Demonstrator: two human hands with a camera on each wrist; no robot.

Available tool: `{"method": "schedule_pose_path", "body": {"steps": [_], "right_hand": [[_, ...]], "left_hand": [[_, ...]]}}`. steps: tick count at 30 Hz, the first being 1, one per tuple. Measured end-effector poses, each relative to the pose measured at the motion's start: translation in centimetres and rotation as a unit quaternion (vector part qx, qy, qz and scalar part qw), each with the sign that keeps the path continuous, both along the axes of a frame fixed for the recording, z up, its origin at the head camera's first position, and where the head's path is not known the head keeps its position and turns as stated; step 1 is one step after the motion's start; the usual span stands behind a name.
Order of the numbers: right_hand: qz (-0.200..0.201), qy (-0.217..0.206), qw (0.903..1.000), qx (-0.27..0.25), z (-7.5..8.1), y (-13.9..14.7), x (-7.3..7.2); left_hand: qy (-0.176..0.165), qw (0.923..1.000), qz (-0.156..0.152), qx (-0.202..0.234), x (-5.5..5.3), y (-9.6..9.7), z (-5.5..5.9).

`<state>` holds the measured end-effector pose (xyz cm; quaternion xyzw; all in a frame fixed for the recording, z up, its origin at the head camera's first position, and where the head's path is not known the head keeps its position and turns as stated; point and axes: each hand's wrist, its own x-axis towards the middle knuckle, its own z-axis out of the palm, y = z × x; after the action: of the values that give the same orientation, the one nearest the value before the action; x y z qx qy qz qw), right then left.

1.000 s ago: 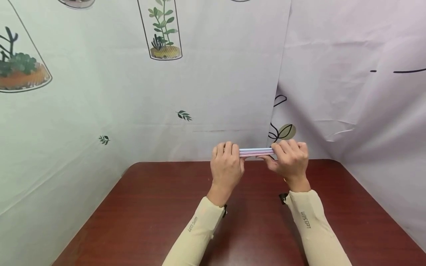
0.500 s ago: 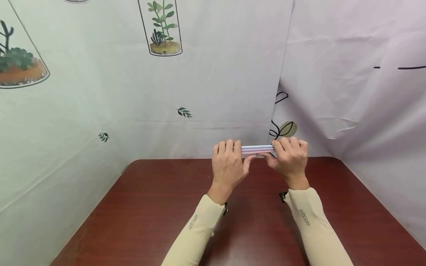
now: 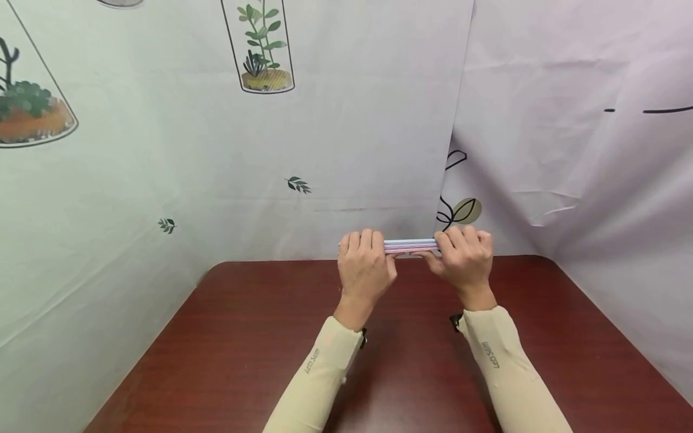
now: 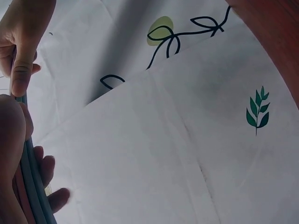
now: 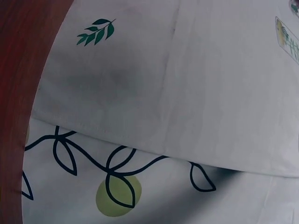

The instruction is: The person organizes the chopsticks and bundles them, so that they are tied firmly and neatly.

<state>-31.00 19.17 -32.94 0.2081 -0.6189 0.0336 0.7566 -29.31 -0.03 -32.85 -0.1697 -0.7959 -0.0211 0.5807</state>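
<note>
Both hands hold a thin flat stack (image 3: 411,245) with pale blue, lilac and pink edges, seen edge-on above the far side of the table. My left hand (image 3: 364,264) grips its left end, fingers over the top and thumb below. At the other end my right hand (image 3: 464,258) holds it the same way, its thumb along the underside. Down the left side of the left wrist view runs the stack (image 4: 33,186), with the left hand's fingers (image 4: 48,170) wrapped around it and the right hand (image 4: 25,32) above. The right wrist view shows neither hand nor stack.
A dark red-brown table (image 3: 260,337) with rounded far corners lies beneath the forearms. White cloth (image 3: 357,132) printed with plants and jars hangs close behind it and along both sides. Cream sleeves (image 3: 319,373) cover both forearms.
Both hands and the stack have shifted slightly to the left. The left thumb reached inward under the stack half a second ago and now lies further back. The grip stays the same.
</note>
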Motion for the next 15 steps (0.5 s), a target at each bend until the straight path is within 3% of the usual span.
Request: {"method": "schedule_pose_path", "body": {"steps": [5, 11, 15], "right_hand": [[-0.003, 0.001, 1.0000, 0.002, -0.14, -0.13, 0.03], [-0.002, 0.022, 0.9998, 0.003, -0.29, -0.12, 0.23], [-0.001, 0.022, 0.9997, 0.004, -0.09, -0.35, 0.48]], "left_hand": [[0.010, 0.9999, -0.004, 0.003, -0.10, -0.08, -0.25], [0.058, 0.9980, -0.024, -0.001, -0.27, 0.08, -0.71], [0.066, 0.9976, -0.021, -0.001, -0.50, 0.15, -0.78]]}}
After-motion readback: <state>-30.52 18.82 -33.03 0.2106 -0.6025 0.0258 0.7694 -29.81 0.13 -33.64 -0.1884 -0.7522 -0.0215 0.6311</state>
